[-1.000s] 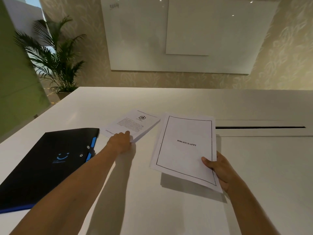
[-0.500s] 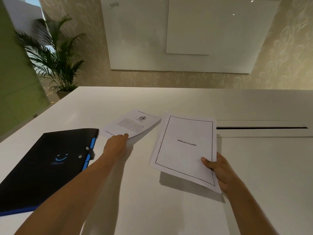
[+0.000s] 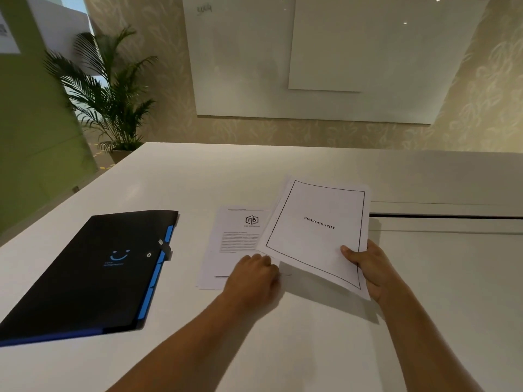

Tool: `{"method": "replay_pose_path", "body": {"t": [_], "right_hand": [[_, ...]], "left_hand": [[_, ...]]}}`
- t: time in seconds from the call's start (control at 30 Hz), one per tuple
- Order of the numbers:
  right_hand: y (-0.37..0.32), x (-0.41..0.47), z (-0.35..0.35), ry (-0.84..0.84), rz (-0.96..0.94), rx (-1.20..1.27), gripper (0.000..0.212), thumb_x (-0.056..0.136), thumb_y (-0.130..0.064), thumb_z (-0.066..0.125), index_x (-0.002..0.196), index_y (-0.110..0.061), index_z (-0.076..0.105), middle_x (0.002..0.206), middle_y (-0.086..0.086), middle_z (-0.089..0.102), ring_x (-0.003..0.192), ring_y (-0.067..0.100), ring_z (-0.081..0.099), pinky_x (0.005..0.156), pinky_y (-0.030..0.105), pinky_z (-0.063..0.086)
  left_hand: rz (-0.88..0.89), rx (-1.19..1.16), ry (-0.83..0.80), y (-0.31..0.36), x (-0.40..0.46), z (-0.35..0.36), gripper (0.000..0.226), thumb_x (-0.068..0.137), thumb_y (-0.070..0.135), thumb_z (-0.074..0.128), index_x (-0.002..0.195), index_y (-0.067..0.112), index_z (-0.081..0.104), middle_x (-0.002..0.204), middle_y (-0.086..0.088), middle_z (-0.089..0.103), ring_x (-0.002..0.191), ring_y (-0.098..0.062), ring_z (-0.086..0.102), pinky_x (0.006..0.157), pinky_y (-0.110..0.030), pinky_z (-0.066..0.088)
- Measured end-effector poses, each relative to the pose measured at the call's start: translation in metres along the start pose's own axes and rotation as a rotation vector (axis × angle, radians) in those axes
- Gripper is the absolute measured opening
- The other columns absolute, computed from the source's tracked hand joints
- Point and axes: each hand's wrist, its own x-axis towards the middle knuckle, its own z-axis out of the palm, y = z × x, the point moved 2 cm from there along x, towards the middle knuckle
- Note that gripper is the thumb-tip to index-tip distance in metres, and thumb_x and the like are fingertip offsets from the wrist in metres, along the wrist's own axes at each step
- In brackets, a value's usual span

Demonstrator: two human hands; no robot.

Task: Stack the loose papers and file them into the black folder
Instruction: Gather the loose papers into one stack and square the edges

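A black folder [image 3: 93,273] with a blue edge and a blue smiley lies closed on the left of the white table. A sheaf of paper with a logo and text [image 3: 226,250] lies flat in the middle. My left hand [image 3: 254,275] grips its near right corner. My right hand [image 3: 368,267] holds a second sheaf headed BIBLIOGRAPHY [image 3: 317,233] by its near right corner, lifted off the table and tilted. Its left edge overlaps the right side of the logo paper.
The white table [image 3: 283,349] has a long dark slot [image 3: 444,215] on the right, behind my right hand. A potted palm [image 3: 110,97] stands past the table's far left corner. A whiteboard hangs on the far wall.
My left hand has dragged the logo paper toward me and to the right, turning it straight. It now lies partly under the BIBLIOGRAPHY sheaf. My right hand has barely moved.
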Motion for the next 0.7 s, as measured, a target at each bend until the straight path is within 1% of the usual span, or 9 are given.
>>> {"method": "replay_pose_path", "body": {"t": [0.13, 0.2, 0.27, 0.37, 0.4, 0.47, 0.5, 0.57, 0.7], "right_hand": [[0.006, 0.002, 0.009, -0.035, 0.041, -0.031, 0.03, 0.09, 0.004, 0.061, 0.115, -0.011, 0.063, 0.104, 0.011, 0.072, 0.088, 0.026, 0.07, 0.064, 0.031, 0.058], [0.01, 0.006, 0.013, -0.037, 0.053, -0.063, 0.031, 0.089, 0.005, 0.062, 0.117, -0.009, 0.062, 0.105, 0.011, 0.072, 0.089, 0.027, 0.069, 0.071, 0.034, 0.057], [0.013, 0.01, 0.019, -0.04, 0.057, -0.094, 0.032, 0.088, 0.005, 0.063, 0.118, -0.008, 0.061, 0.104, 0.011, 0.072, 0.09, 0.027, 0.069, 0.076, 0.037, 0.056], [0.016, 0.014, 0.03, -0.057, 0.049, -0.18, 0.035, 0.089, 0.002, 0.064, 0.121, -0.009, 0.059, 0.109, 0.012, 0.07, 0.095, 0.028, 0.068, 0.086, 0.044, 0.055], [0.016, 0.014, 0.034, -0.06, 0.043, -0.221, 0.035, 0.089, 0.001, 0.064, 0.122, -0.01, 0.058, 0.11, 0.012, 0.069, 0.097, 0.029, 0.067, 0.089, 0.047, 0.054], [0.017, 0.016, 0.043, -0.079, 0.033, -0.303, 0.038, 0.089, 0.0, 0.065, 0.125, -0.008, 0.056, 0.113, 0.011, 0.069, 0.101, 0.029, 0.067, 0.093, 0.049, 0.053], [0.019, 0.018, 0.047, -0.089, 0.032, -0.346, 0.04, 0.088, -0.001, 0.066, 0.127, -0.008, 0.055, 0.115, 0.011, 0.068, 0.102, 0.029, 0.067, 0.095, 0.049, 0.053], [0.024, 0.02, 0.055, -0.082, 0.031, -0.451, 0.044, 0.085, -0.007, 0.068, 0.127, -0.01, 0.053, 0.115, 0.008, 0.068, 0.102, 0.028, 0.067, 0.096, 0.048, 0.052], [0.03, 0.019, 0.066, 0.031, 0.011, -0.662, 0.035, 0.073, -0.02, 0.061, 0.108, -0.022, 0.052, 0.09, 0.001, 0.068, 0.079, 0.025, 0.069, 0.079, 0.047, 0.059]], "left_hand": [[0.077, -0.073, -0.05, -0.005, -0.008, -0.005, 0.046, 0.08, 0.058, 0.051, 0.068, 0.02, 0.072, 0.067, 0.006, 0.068, 0.067, -0.015, 0.062, 0.061, -0.026, 0.045], [0.014, -0.128, 0.041, -0.025, -0.012, -0.011, 0.034, 0.078, 0.042, 0.054, 0.062, 0.016, 0.07, 0.061, 0.001, 0.066, 0.059, -0.023, 0.064, 0.054, -0.027, 0.048], [-0.295, -0.25, 0.168, -0.043, -0.017, -0.023, 0.018, 0.075, 0.024, 0.057, 0.063, 0.014, 0.065, 0.065, -0.002, 0.065, 0.063, -0.024, 0.061, 0.055, -0.031, 0.051], [-0.807, -0.512, 0.253, -0.067, -0.022, -0.033, 0.008, 0.09, 0.023, 0.054, 0.083, 0.02, 0.057, 0.092, 0.002, 0.064, 0.085, -0.016, 0.062, 0.071, -0.029, 0.057], [-0.933, -0.572, 0.238, -0.076, -0.019, -0.034, 0.009, 0.093, 0.026, 0.051, 0.092, 0.019, 0.057, 0.101, -0.001, 0.063, 0.093, -0.02, 0.063, 0.076, -0.031, 0.057], [-1.088, -0.61, 0.124, -0.09, -0.01, -0.033, 0.034, 0.095, 0.038, 0.049, 0.119, 0.014, 0.055, 0.121, -0.009, 0.059, 0.106, -0.028, 0.061, 0.083, -0.036, 0.054], [-1.12, -0.618, 0.05, -0.092, -0.006, -0.034, 0.046, 0.094, 0.041, 0.051, 0.13, 0.012, 0.049, 0.128, -0.013, 0.055, 0.11, -0.03, 0.059, 0.083, -0.036, 0.052], [-1.118, -0.659, -0.041, -0.09, 0.002, -0.035, 0.059, 0.09, 0.039, 0.06, 0.137, 0.007, 0.042, 0.133, -0.016, 0.051, 0.114, -0.032, 0.056, 0.082, -0.036, 0.049], [-1.09, -0.643, -0.14, -0.088, 0.016, -0.042, 0.061, 0.087, 0.03, 0.067, 0.135, 0.0, 0.043, 0.128, -0.016, 0.054, 0.112, -0.032, 0.056, 0.078, -0.032, 0.045]]}}
